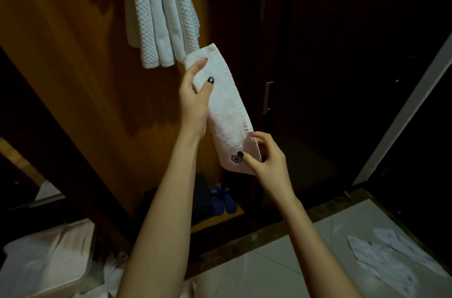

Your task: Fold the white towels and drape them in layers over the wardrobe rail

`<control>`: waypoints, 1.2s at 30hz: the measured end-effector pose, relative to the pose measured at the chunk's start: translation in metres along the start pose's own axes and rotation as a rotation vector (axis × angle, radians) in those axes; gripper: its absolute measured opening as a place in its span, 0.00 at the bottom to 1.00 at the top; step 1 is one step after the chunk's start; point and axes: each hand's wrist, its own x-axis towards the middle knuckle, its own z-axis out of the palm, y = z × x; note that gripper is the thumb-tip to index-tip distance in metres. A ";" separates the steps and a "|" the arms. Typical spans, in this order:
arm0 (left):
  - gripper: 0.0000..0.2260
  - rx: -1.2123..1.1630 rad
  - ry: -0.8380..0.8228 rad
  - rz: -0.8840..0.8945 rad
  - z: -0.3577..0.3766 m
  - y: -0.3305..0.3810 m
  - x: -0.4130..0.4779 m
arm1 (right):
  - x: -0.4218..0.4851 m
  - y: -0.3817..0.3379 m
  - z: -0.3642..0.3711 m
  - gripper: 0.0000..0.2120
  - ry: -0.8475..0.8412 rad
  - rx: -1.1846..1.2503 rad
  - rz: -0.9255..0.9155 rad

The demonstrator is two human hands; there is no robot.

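Two hands hold one folded towel up in front of an open wardrobe with a warm brown wooden back panel; its right side is too dark to read. Pale glossy floor tiles fill the lower right, with crumpled white sheets lying on them near the right edge. White fabric is heaped at the lower left corner. Hanging towels drop from the top edge, several white waffle-textured strips side by side, their lower ends just beside the held towel's upper end. Folded towel: white terry, long narrow strip, ribbed band along its right edge, small dark embroidered mark near the lower end. Long axis runs from upper left to lower right, rounded end lowest. Left hand grasps the upper part, thumb on front. Right hand pinches the lower end, thumb beside the mark. Blue shoes sit on the wardrobe bottom.
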 end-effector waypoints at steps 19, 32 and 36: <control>0.17 -0.323 0.081 -0.061 0.017 0.014 0.019 | 0.003 0.036 -0.010 0.09 0.219 -0.020 0.114; 0.15 -0.453 0.228 -0.065 -0.005 0.015 0.026 | 0.017 0.018 -0.002 0.06 0.221 -0.062 -0.019; 0.13 -0.458 0.314 -0.105 -0.019 0.015 0.027 | 0.005 0.008 -0.009 0.05 0.149 0.089 0.025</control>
